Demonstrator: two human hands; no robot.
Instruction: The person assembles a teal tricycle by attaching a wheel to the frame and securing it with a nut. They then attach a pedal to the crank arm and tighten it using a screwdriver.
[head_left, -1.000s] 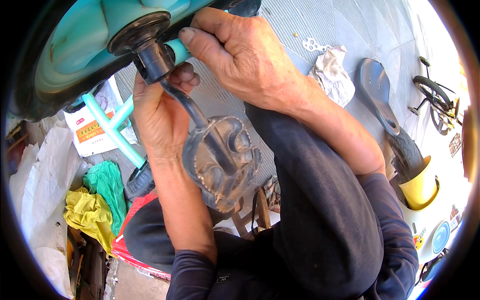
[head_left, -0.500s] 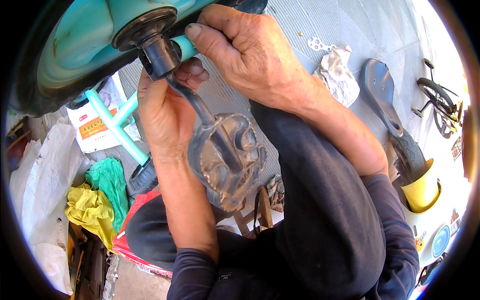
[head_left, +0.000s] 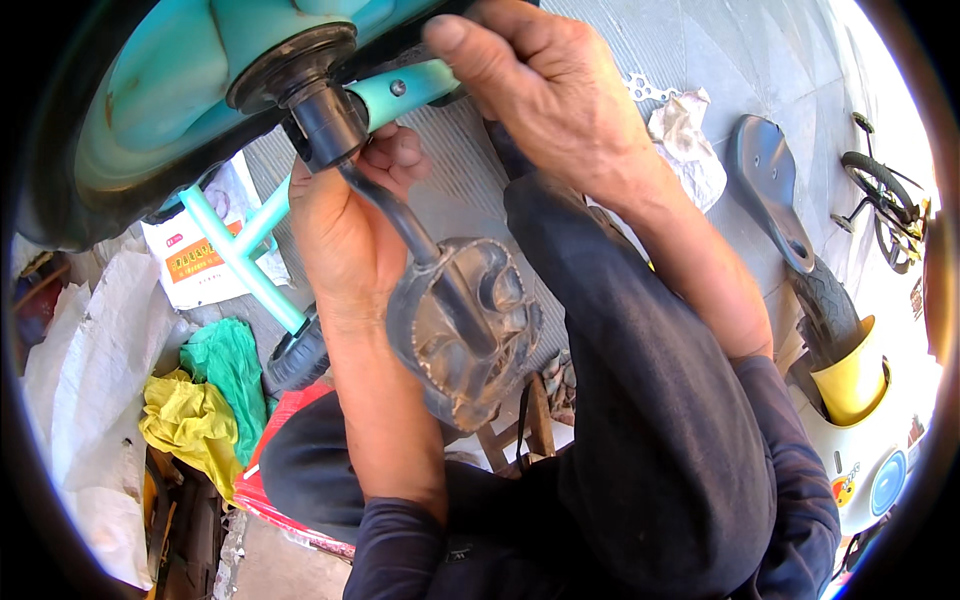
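Beneath a black collar (head_left: 328, 125) and a teal frame tube (head_left: 405, 92), my left hand (head_left: 345, 225) is raised with its fingers curled. The collar and crank partly cover it, so what it grips is hidden. A small bolt head (head_left: 398, 88) shows on the tube's side. Just right of the tube, my right hand (head_left: 550, 85) has its thumb stretched out and its other fingers bent out of sight. A bent black crank arm (head_left: 392, 205) runs down from the collar to a worn, dirty pedal (head_left: 463, 330). Above sits a teal wheel (head_left: 170, 90) with a black tyre.
A perforated flat spanner (head_left: 650, 88) and crumpled paper (head_left: 688, 145) lie on the floor to the right. Beyond are a black mudguard (head_left: 765, 170), a yellow bucket (head_left: 850, 375) holding a tyre, and a small bike (head_left: 880, 195). Yellow (head_left: 190, 420) and green bags (head_left: 225, 370) lie left.
My right hand has moved up and right off the teal tube, uncovering the bolt head. My left hand stays under the collar. The view has shifted slightly.
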